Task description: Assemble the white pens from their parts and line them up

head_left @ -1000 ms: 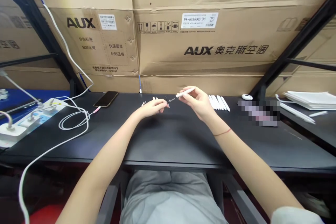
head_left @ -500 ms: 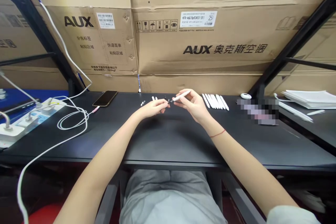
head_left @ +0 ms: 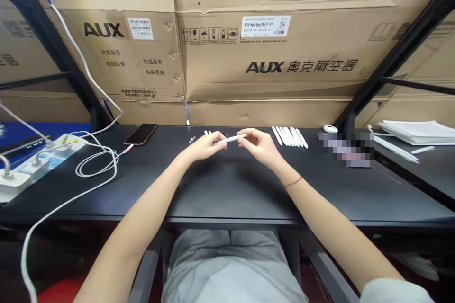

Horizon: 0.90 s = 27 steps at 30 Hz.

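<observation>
A slim white stylus pen (head_left: 232,139) spans the gap between my hands above the black desk, lying almost level. My left hand (head_left: 205,146) grips its left part between thumb and fingers. At the pen's pointed right end, the thumb and fingertips of my right hand (head_left: 262,147) close around the tip. Behind my left hand lie small white pieces (head_left: 192,140) and a few tiny dark bits, partly hidden. To the right of my right hand, several white stylus pens (head_left: 289,137) rest side by side in a row.
A phone (head_left: 141,134) with a charging cable (head_left: 95,154) lies at the left, near a power strip (head_left: 42,163). A white oval case (head_left: 330,129), a blurred item (head_left: 346,149) and a stack of white sheets (head_left: 419,132) are at the right. Cardboard (head_left: 227,75) walls the back.
The pen has gone from a tilted hold in my right hand to a nearly level one in my left. My right fingers have shifted to its pointed tip. The dark piece at its end no longer shows.
</observation>
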Motion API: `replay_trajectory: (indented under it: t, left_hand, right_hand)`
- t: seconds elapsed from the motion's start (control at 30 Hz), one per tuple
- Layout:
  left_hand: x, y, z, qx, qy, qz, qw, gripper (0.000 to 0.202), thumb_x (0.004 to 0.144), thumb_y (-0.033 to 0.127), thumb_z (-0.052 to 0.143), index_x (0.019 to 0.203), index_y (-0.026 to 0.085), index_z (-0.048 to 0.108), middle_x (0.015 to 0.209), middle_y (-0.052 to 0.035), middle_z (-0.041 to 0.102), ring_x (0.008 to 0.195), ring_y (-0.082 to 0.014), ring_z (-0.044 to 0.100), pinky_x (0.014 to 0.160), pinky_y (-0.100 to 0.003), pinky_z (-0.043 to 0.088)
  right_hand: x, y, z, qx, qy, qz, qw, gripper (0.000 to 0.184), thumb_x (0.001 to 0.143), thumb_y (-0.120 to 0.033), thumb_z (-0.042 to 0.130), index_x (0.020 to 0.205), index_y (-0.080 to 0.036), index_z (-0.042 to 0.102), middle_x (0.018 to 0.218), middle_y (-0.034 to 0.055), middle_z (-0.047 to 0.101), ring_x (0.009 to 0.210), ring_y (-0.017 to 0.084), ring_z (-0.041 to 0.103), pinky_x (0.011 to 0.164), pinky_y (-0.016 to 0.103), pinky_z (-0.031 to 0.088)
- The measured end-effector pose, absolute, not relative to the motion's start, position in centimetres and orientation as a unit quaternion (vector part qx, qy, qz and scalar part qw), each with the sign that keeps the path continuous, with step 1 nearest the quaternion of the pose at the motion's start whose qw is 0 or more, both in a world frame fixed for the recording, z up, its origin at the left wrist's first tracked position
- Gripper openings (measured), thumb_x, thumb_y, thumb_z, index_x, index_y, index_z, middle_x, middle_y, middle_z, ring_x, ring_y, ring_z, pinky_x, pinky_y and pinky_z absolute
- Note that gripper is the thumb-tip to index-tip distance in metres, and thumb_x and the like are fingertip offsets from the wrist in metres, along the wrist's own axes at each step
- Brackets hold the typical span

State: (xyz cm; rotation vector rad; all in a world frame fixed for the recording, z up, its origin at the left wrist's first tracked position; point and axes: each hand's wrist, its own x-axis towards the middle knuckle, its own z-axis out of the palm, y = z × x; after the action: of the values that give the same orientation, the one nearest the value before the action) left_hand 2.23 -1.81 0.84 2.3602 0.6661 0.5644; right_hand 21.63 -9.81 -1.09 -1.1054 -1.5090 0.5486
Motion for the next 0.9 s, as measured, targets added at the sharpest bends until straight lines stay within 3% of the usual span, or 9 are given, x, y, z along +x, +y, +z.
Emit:
replay_trajectory:
  t: [0.1,0.23,0.3,0.43,0.5,0.57,0.73,0.83,0.9]
  left_hand:
    - [2.2,-1.5,0.6,0.899,0.259,0.218,0.278,0.024,0.085,0.041,0.051,0.093,0.020,0.060,0.089,-0.0022,0.069,0.079,-0.0172,0.060,0.076,-0.029,0.045]
    - [2.3,-1.1,0.1,0.908,0.265,0.224,0.233,0.022,0.083,0.037,0.053,0.095,0.021,0.063,0.088,-0.0018,0.069,0.079,-0.0182,0.061,0.077,-0.030,0.045]
    - [2.3,-0.8,-0.1,0.912,0.266,0.228,0.211,0.020,0.084,0.034,0.053,0.095,0.021,0.064,0.089,-0.0026,0.070,0.082,-0.0191,0.062,0.077,-0.030,0.045]
    - [2.2,-0.4,-0.4,0.915,0.270,0.231,0.192,0.016,0.084,0.030,0.054,0.093,0.021,0.064,0.089,-0.0029,0.070,0.084,-0.0196,0.063,0.077,-0.029,0.046]
    - [2.2,-0.4,-0.5,0.915,0.271,0.231,0.189,0.015,0.084,0.029,0.054,0.093,0.021,0.063,0.089,-0.0028,0.069,0.083,-0.0199,0.064,0.076,-0.029,0.046]
    - [2.2,-0.5,-0.5,0.917,0.271,0.230,0.181,0.015,0.084,0.029,0.054,0.093,0.022,0.063,0.090,-0.0029,0.069,0.083,-0.0202,0.064,0.076,-0.029,0.045]
    - [2.3,-0.7,-0.4,0.925,0.269,0.222,0.149,0.014,0.085,0.028,0.053,0.092,0.022,0.063,0.090,-0.0029,0.069,0.082,-0.0197,0.063,0.073,-0.028,0.044]
    - [2.4,-0.8,-0.3,0.925,0.269,0.224,0.150,0.014,0.085,0.028,0.053,0.092,0.021,0.063,0.088,-0.0026,0.069,0.081,-0.0194,0.063,0.073,-0.028,0.044]
    - [2.4,-0.8,-0.2,0.924,0.270,0.224,0.151,0.014,0.086,0.028,0.053,0.092,0.021,0.063,0.088,-0.0026,0.070,0.081,-0.0195,0.063,0.073,-0.028,0.044]
  right_hand:
    - [21.9,-10.1,-1.1,-0.477,-0.661,0.216,0.537,0.024,0.081,-0.041,0.060,0.093,-0.021,0.064,0.087,0.0041,0.071,0.079,0.019,0.069,0.080,0.036,0.054]
    - [22.3,-10.0,-1.2,-0.556,-0.696,0.123,0.437,0.032,0.087,-0.043,0.050,0.069,-0.019,0.062,0.062,0.0019,0.067,0.060,0.016,0.063,0.067,0.030,0.050]
    - [22.5,-9.8,-1.4,-0.574,-0.706,0.106,0.401,0.032,0.086,-0.044,0.050,0.069,-0.019,0.061,0.057,0.0001,0.063,0.056,0.015,0.059,0.063,0.028,0.047]
    - [22.9,-9.3,-1.8,-0.535,-0.714,0.098,0.441,0.024,0.079,-0.039,0.060,0.095,-0.021,0.059,0.075,0.0000,0.065,0.061,0.014,0.057,0.063,0.026,0.046]
    - [23.0,-9.2,-2.0,-0.538,-0.714,0.092,0.439,0.019,0.083,-0.038,0.053,0.084,-0.020,0.058,0.071,0.0003,0.063,0.058,0.013,0.054,0.061,0.026,0.045]
    - [22.9,-9.1,-2.1,-0.555,-0.713,0.086,0.421,0.028,0.087,-0.040,0.047,0.071,-0.020,0.057,0.064,0.0002,0.060,0.055,0.013,0.052,0.059,0.026,0.043]
    - [22.7,-9.1,-2.3,-0.540,-0.721,0.063,0.430,0.021,0.080,-0.040,0.056,0.085,-0.020,0.059,0.076,0.0013,0.064,0.057,0.013,0.052,0.060,0.026,0.043]
    - [22.5,-9.1,-2.4,-0.543,-0.727,0.058,0.416,0.029,0.088,-0.039,0.045,0.072,-0.020,0.058,0.066,0.0015,0.061,0.057,0.014,0.052,0.060,0.026,0.041]
    - [22.5,-9.1,-2.5,-0.542,-0.726,0.058,0.418,0.028,0.087,-0.041,0.047,0.074,-0.020,0.059,0.068,0.0013,0.062,0.057,0.014,0.051,0.059,0.026,0.041]
